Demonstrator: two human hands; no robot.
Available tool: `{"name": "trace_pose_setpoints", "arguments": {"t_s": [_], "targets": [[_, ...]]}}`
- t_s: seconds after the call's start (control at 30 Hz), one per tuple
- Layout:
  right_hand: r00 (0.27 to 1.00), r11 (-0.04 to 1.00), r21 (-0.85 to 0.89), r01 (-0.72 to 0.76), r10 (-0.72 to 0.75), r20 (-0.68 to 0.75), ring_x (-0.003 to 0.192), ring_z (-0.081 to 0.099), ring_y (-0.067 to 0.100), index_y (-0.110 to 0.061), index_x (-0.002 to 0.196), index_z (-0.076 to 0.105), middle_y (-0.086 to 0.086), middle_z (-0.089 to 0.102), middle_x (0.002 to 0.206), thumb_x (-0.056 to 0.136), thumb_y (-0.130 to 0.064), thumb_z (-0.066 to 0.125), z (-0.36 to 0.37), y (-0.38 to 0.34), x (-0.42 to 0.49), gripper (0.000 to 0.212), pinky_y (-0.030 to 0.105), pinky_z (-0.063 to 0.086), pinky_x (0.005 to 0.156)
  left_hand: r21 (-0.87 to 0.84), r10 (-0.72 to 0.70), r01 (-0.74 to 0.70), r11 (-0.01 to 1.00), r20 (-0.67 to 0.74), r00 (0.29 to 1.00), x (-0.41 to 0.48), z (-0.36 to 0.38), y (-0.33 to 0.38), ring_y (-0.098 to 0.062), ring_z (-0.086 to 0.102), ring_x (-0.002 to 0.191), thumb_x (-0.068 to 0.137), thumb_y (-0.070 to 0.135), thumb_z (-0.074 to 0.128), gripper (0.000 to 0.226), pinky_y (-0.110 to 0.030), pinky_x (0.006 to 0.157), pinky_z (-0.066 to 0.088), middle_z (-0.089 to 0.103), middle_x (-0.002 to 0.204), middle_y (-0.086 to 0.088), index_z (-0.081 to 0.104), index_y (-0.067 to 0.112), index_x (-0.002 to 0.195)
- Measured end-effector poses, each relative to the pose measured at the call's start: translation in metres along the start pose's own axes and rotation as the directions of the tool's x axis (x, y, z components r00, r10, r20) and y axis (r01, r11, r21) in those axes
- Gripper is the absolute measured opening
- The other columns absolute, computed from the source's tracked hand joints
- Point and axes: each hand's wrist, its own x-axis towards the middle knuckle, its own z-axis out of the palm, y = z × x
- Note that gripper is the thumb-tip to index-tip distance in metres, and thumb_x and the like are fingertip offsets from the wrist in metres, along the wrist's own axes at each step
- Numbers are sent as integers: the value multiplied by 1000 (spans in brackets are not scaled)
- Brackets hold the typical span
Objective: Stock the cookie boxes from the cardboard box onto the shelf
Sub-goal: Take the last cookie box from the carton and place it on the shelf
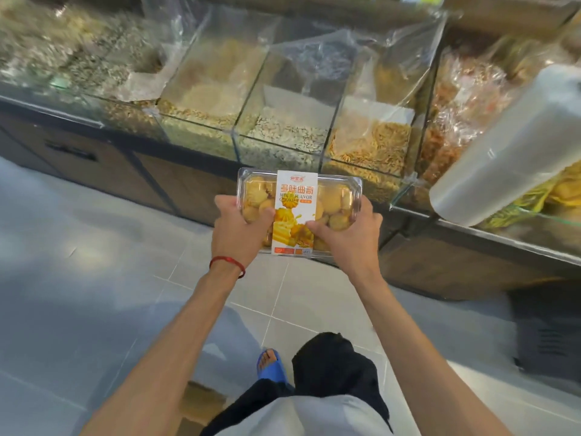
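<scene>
Head view: one cookie box (295, 196), clear plastic with an orange-and-white label, is held level in the air just in front of the glass bins (283, 127), below their front edge and above the tiled floor (94, 247). The left hand (242, 228) grips its left end and the right hand (352, 237) its right end, both thumbs pressed on the lid. A roll of clear film (509, 146) lies to the right of the bins. No target shelf can be identified here. Judgement: carrying stage. Recommended: keep the box level, squeeze lightly since the thin lid may flex, clear the glass edge, and set it down label-forward.
</scene>
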Motion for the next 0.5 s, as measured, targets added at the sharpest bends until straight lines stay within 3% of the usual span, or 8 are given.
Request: {"name": "trace_pose_setpoints", "arguments": {"t_s": [0.17,0.27,0.33,0.43,0.47,0.5], "targets": [[997,1000,28,2,0,-74,109,46,11,-20,153,33,1,38,131,67,-39,94,-1,-23,67,107,24,40,95,22,59,-61,998,63,996,68,16,41,1,55,71,79,35,79,54,-22,61,44,54,80,12,36,14,104],[993,997,68,20,-12,-117,115,55,13,-21,153,34,2,51,134,65,-42,95,-2,-33,117,109,27,47,97,10,87,-89,996,98,991,114,33,64,2,54,75,76,35,82,57,-27,73,49,54,84,14,36,16,105],[992,995,101,19,-7,-123,104,58,3,-24,152,34,2,55,134,68,-37,94,-4,-41,146,104,16,45,89,-2,121,-122,993,111,986,143,46,80,-3,56,82,74,36,83,60,-32,82,52,53,90,14,37,18,107],[992,984,178,25,-3,-125,89,51,-29,-22,154,27,-6,54,129,75,-23,91,-7,-48,184,102,-6,38,72,0,172,-174,985,124,977,183,64,99,-16,59,92,70,40,85,67,-35,83,51,51,95,11,36,18,109],[991,984,178,30,-6,-135,91,49,-31,-21,154,26,-7,51,129,76,-22,90,-7,-52,196,102,-7,37,73,-4,183,-184,983,127,975,197,70,104,-16,60,93,69,42,85,69,-35,83,52,54,97,8,35,19,110],[989,985,168,29,-4,-147,98,50,-23,-22,155,25,-5,47,132,75,-26,91,-7,-55,208,104,-3,38,81,-12,186,-186,982,133,973,209,76,109,-16,61,94,68,44,86,70,-36,83,53,56,100,6,35,20,110]]}}
